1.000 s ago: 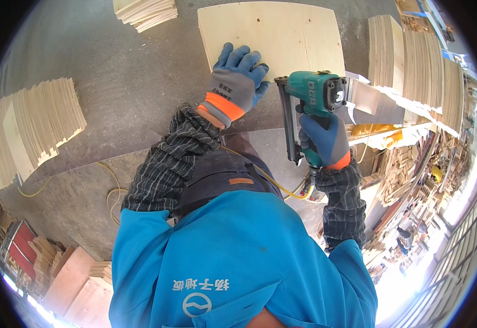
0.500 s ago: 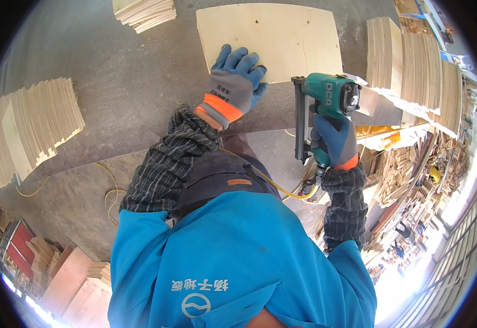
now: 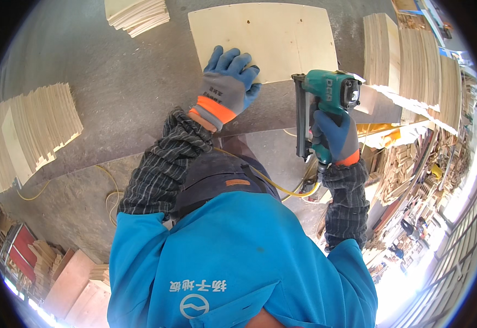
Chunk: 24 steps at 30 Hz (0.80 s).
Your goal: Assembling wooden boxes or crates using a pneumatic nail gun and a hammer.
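Left hand [image 3: 224, 81] on board [image 3: 274, 46], teal nailer [image 3: 325, 87]

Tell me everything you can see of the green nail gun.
The green nail gun has a smooth, hard-looking body, a black end cap with bolts, and a long dark magazine beside its handle. The gloved right hand grips the handle, partly covering it; a yellow hose runs to a metal fitting at its base. In view, its head overlaps the near right corner of the wooden board; contact is unclear.
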Tool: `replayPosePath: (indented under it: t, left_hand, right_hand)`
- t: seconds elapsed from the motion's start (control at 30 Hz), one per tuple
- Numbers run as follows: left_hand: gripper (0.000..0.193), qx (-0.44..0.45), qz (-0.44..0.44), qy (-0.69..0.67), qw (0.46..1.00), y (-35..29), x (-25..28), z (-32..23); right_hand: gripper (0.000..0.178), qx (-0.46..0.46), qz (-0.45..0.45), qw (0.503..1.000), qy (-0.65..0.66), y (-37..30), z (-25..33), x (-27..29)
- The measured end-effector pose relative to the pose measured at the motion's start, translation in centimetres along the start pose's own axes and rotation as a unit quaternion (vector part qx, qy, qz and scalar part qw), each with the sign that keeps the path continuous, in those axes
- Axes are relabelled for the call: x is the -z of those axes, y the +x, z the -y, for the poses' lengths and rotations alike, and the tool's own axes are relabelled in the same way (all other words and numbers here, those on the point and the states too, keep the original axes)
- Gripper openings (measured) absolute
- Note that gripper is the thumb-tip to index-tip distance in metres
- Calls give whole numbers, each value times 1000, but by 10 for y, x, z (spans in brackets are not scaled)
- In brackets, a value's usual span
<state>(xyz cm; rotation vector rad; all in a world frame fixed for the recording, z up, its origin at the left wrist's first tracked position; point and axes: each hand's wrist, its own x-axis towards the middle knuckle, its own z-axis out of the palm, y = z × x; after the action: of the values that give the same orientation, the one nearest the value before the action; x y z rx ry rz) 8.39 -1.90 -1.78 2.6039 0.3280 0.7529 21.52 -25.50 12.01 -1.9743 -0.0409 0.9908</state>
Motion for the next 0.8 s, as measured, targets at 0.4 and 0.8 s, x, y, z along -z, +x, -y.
replayPosePath:
  t: [0.4, 0.8]
  left_hand:
    - [35, -16, -18, -4, 1000, 0, -3, 1]
    - [36, -15, -2, 4, 1000, 0, 0, 1]
  right_hand:
    - [18, 5, 9, 998, 69, 19, -11, 38]
    - [19, -3, 15, 998, 65, 20, -8, 44]
